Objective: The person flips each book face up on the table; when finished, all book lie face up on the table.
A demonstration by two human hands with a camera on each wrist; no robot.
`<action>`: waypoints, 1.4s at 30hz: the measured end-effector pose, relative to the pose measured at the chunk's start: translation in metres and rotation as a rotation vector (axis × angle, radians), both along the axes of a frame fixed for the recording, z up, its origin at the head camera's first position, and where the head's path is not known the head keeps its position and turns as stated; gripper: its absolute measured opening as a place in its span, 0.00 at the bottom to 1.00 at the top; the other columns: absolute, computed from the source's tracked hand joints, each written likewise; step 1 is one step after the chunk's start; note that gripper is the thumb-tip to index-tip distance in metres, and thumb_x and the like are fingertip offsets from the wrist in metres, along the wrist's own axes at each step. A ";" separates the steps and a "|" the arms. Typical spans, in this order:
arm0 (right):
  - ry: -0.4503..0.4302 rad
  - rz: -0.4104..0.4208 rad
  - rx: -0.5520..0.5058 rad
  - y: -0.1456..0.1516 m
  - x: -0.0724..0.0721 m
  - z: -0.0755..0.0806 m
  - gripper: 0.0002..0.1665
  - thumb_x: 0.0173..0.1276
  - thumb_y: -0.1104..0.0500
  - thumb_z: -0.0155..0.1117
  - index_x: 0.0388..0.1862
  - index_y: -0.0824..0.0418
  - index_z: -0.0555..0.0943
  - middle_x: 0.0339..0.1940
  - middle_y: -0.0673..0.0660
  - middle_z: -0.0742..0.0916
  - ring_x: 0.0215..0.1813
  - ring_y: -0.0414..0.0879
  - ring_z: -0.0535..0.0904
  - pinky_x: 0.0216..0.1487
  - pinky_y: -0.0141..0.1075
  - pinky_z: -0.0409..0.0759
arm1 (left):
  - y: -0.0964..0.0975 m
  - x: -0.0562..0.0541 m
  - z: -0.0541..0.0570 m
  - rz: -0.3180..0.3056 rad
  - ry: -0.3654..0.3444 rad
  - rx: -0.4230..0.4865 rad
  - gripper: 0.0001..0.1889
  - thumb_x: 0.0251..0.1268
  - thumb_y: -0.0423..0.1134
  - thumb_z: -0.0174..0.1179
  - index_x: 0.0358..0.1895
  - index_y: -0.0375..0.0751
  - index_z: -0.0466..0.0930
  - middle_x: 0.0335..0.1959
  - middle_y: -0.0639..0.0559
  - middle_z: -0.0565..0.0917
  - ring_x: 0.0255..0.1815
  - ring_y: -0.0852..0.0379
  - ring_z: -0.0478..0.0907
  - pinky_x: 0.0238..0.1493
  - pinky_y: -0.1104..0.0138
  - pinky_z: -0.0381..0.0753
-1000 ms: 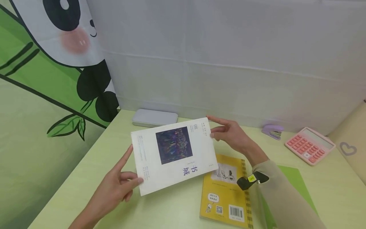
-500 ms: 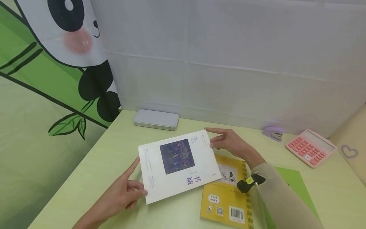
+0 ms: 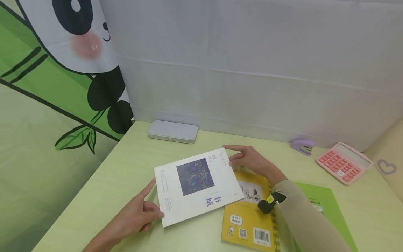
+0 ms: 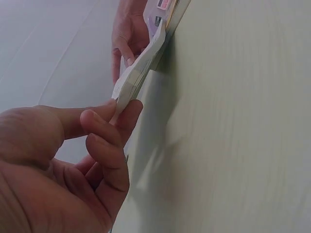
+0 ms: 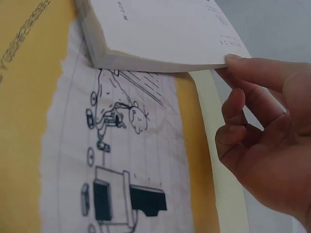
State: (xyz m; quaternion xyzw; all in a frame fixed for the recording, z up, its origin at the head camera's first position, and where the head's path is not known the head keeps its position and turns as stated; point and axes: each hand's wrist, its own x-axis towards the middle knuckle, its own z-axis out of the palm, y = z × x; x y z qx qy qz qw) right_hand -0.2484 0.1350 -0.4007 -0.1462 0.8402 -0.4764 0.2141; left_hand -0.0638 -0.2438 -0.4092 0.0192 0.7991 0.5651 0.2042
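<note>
A white book [image 3: 198,187] with a dark square picture on its cover is held between both hands, its right end overlapping a yellow book [image 3: 247,224] in the head view. My left hand [image 3: 133,215] pinches the left end between thumb and fingers. At the far right corner, my right hand [image 3: 248,159] pinches the edge. In the left wrist view the white book [image 4: 141,68] shows edge-on, raised at the left hand's end above the table. The right wrist view has the white book's corner [image 5: 155,29] close over the cartoon on the yellow cover [image 5: 53,97].
A green book [image 3: 327,206] lies right of the yellow one, partly under the right sleeve. Along the back stand a pale flat case [image 3: 172,131], a purple stapler [image 3: 303,146] and a pink calculator [image 3: 344,163]. A white curtain [image 3: 252,70] hangs behind the table.
Both hands have brought the white book lower and nearer the body, over the table. It now covers a bit more room to the right. Both grips stay at its ends.
</note>
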 end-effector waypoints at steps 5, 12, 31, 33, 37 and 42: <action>-0.018 0.007 0.006 -0.002 -0.001 -0.004 0.36 0.74 0.59 0.69 0.79 0.43 0.74 0.57 0.56 0.92 0.47 0.50 0.86 0.47 0.38 0.75 | 0.000 -0.002 -0.002 0.008 -0.029 -0.024 0.61 0.66 0.34 0.72 0.87 0.41 0.29 0.29 0.47 0.85 0.17 0.57 0.70 0.20 0.69 0.69; -0.027 0.028 0.020 -0.005 -0.001 -0.007 0.36 0.76 0.61 0.67 0.80 0.45 0.73 0.56 0.57 0.91 0.42 0.50 0.88 0.42 0.35 0.80 | -0.001 -0.004 -0.005 -0.005 -0.050 -0.006 0.62 0.65 0.34 0.72 0.87 0.40 0.28 0.27 0.48 0.85 0.17 0.57 0.69 0.19 0.69 0.68; -0.039 0.003 0.082 -0.009 -0.002 -0.010 0.35 0.75 0.60 0.67 0.79 0.50 0.74 0.56 0.57 0.92 0.43 0.49 0.89 0.44 0.35 0.83 | 0.000 -0.008 -0.012 -0.037 -0.063 -0.031 0.62 0.65 0.34 0.72 0.85 0.32 0.27 0.26 0.49 0.84 0.15 0.57 0.70 0.18 0.69 0.67; -0.042 -0.003 0.083 -0.009 -0.002 -0.010 0.34 0.75 0.60 0.68 0.79 0.50 0.74 0.56 0.57 0.92 0.43 0.49 0.89 0.44 0.35 0.83 | 0.001 -0.007 -0.012 -0.036 -0.053 -0.055 0.62 0.64 0.33 0.73 0.85 0.31 0.28 0.25 0.48 0.84 0.14 0.57 0.70 0.17 0.69 0.67; -0.050 -0.017 0.082 -0.010 -0.003 -0.010 0.33 0.75 0.60 0.68 0.78 0.51 0.75 0.55 0.57 0.92 0.43 0.49 0.89 0.44 0.35 0.84 | 0.003 -0.007 -0.012 -0.031 -0.032 -0.096 0.63 0.62 0.32 0.74 0.85 0.29 0.29 0.24 0.48 0.84 0.14 0.56 0.71 0.17 0.68 0.69; -0.055 -0.037 0.088 -0.011 -0.002 -0.010 0.31 0.75 0.60 0.68 0.76 0.53 0.78 0.55 0.58 0.92 0.43 0.49 0.89 0.44 0.35 0.84 | 0.005 -0.006 -0.011 -0.024 -0.019 -0.126 0.62 0.62 0.32 0.74 0.84 0.27 0.30 0.24 0.49 0.83 0.14 0.56 0.72 0.17 0.67 0.71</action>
